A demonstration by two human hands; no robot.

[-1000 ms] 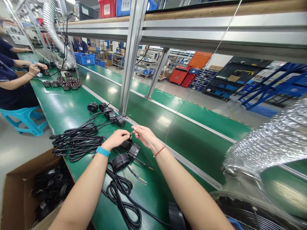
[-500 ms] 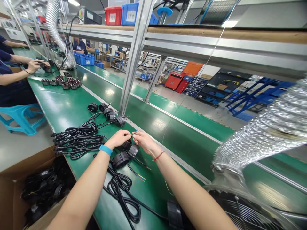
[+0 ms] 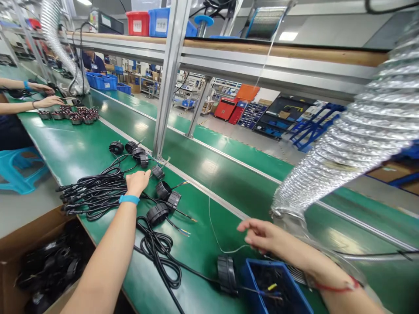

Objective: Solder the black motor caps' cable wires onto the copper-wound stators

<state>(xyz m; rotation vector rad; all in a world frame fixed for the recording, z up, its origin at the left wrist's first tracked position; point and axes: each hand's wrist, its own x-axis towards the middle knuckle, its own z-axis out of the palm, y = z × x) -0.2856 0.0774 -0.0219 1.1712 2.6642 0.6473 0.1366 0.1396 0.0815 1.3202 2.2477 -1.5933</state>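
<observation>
My left hand (image 3: 139, 181) is curled closed over the cables, beside a black round cap (image 3: 158, 172); what its fingers hold, if anything, is hidden. My right hand (image 3: 262, 235) reaches to the right with fingers apart and nothing in them, above a blue bin (image 3: 252, 283) of small dark parts. Between the hands lie several more black caps (image 3: 157, 214) on cables, with bare coloured wire ends (image 3: 185, 233) sticking out. Another black cap (image 3: 226, 274) stands beside the bin. A thin pale wire (image 3: 214, 231) hangs down and curves toward my right hand.
Bundled black cables (image 3: 94, 192) lie on the green bench (image 3: 108, 244). A cardboard box (image 3: 19, 235) of black parts stands at lower left. A silver duct (image 3: 327, 174) rises on the right; a metal post (image 3: 168, 83) stands ahead. A co-worker's hands (image 3: 49, 101) are at far left.
My hands, together over the caps before, have parted: the left moved left to the cables, the right moved right to the blue bin. The view has shifted, showing the bin.
</observation>
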